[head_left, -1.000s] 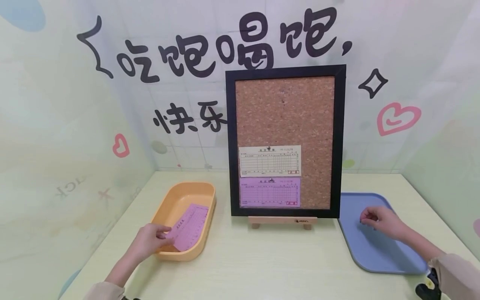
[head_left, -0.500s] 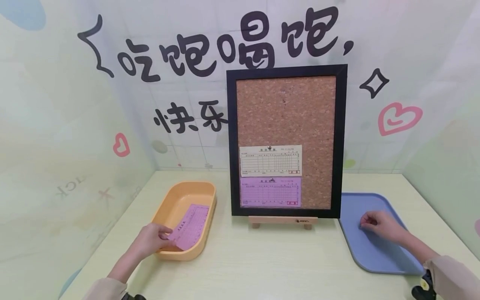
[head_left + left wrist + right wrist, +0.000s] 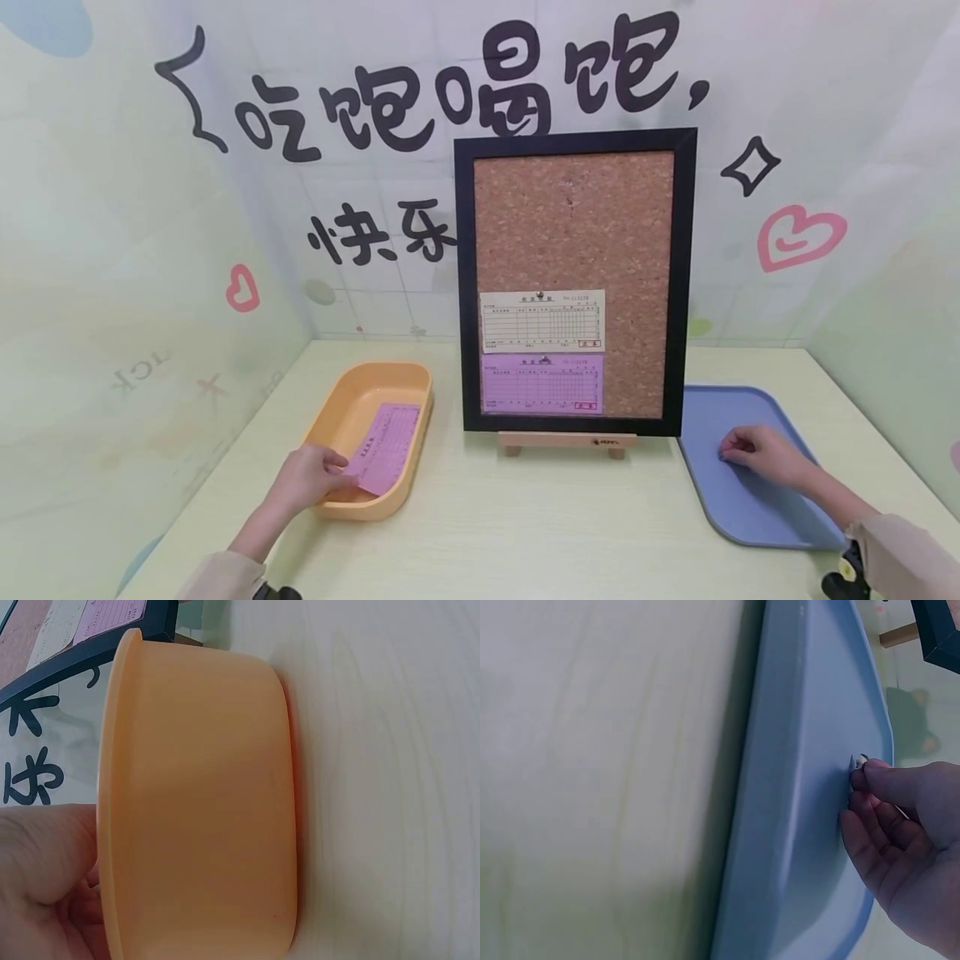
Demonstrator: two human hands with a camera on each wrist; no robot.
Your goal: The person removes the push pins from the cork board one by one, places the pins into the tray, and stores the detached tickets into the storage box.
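Note:
My left hand reaches over the near left rim of an orange tub and pinches the near corner of a purple receipt slip. In the left wrist view the tub's wall hides the slip and most of the fingers. Over the blue tray, my right hand pinches a small silvery pushpin between thumb and forefinger. The other fingers curl loosely below it.
A black-framed cork board stands on a wooden stand between tub and tray. Pushpins hold a white receipt slip and another purple slip low on its left side. Printed walls enclose the table.
The purple slip in the tub has shifted slightly right and up with my left hand. My right thumb and fingertips have drawn closer together, low over the tray.

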